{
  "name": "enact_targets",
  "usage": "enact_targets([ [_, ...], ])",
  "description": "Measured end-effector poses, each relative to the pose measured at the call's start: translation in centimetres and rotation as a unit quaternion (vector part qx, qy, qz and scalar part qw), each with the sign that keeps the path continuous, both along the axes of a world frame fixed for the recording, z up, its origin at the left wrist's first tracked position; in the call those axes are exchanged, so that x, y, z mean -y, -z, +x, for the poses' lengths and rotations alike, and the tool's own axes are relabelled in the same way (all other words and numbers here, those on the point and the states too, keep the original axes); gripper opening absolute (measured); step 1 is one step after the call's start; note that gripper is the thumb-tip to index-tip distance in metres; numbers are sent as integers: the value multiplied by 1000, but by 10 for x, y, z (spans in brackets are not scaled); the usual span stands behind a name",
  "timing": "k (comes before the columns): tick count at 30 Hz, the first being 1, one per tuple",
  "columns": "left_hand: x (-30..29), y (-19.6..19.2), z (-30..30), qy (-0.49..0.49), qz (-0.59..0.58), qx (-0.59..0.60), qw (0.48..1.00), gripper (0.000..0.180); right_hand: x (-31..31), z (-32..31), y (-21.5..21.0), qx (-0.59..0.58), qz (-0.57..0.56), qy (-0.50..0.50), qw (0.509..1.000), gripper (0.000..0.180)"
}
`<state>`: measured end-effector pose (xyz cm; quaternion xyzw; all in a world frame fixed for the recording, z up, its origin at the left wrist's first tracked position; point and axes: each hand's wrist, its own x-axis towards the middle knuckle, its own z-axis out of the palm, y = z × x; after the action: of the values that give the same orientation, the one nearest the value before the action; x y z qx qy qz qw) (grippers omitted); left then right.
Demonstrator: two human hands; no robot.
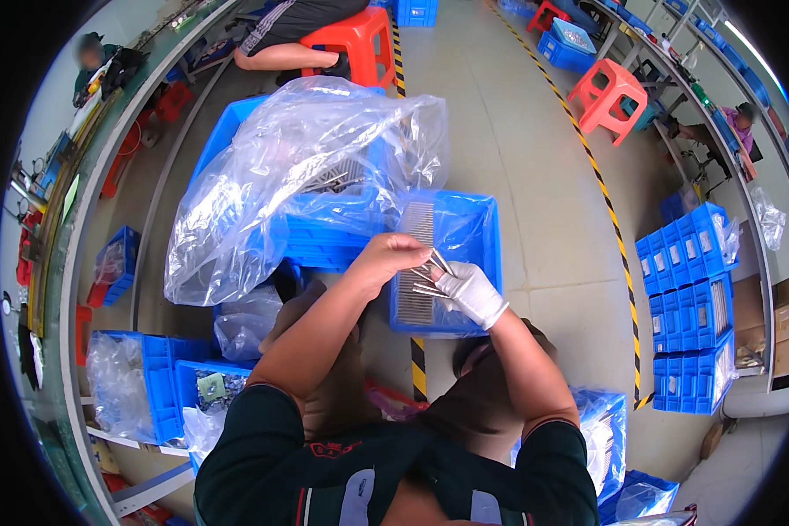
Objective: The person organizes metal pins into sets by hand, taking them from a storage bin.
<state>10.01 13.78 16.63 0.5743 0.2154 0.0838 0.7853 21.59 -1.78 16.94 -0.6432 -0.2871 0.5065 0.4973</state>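
Note:
Several thin silver metal rods [428, 290] stick out from my right hand [475, 295], which wears a white glove and is closed around them. My bare left hand [393, 257] meets it from the left, fingers pinched on the end of a rod. Below both hands is a blue bin [496, 230] lined with clear plastic. Along its left side, similar rods [415, 309] lie in a tight, neat row. Behind it to the left, a larger blue bin [215, 145] holds a loose heap of rods [337, 178], partly hidden under a big clear plastic bag [237, 210].
Stacked blue bins [688, 307] stand at the right beyond a yellow-black floor stripe [618, 237]. More blue bins [153, 377] with plastic bags are at the lower left. Red stools [607, 101] stand farther off. A person sits at the far left, beside a long workbench [83, 202].

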Motion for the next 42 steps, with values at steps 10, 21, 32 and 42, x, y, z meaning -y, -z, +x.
enact_targets([
  [10, 0, -2, 0, 6, 10, 18, 1000, 22, -2, -1, 0, 61, -30, -42, 997, 28],
  [21, -5, 0, 2, 35, 34, -8, 999, 20, 0, -3, 1, 311, -19, -55, 949, 28],
  [32, -4, 9, 8, -98, -7, 41, 994, 20, -1, 11, 7, -44, -15, -25, 999, 28],
  [42, 43, 53, 50, -184, -437, 92, 876, 22, -36, -3, 9, -149, 265, 187, 934, 12],
])
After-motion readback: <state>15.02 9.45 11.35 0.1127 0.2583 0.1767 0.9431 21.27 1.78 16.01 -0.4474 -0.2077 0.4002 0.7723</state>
